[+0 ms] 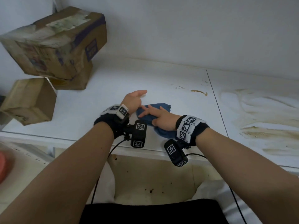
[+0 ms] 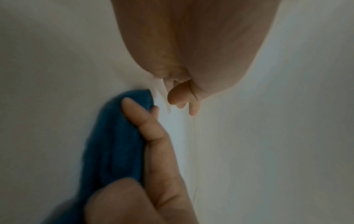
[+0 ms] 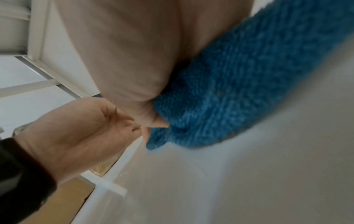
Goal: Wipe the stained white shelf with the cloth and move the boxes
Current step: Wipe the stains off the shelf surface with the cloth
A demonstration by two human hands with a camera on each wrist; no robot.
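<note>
The right hand (image 1: 159, 118) presses flat, fingers spread, on the crumpled blue terry cloth (image 1: 163, 106); its lie is unclear. Just left of the cloth, the left hand (image 1: 133, 101) rests relaxed, holding nothing.

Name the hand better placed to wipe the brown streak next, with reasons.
Right, probably. The right hand already presses flat on the blue cloth, and the brown streak lies on its side. The left hand rests bare on the shelf.

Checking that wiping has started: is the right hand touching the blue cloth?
Touching. The head view shows the right hand lying flat on the blue cloth, fingers spread over it; the right wrist view shows the palm against the cloth.
</note>
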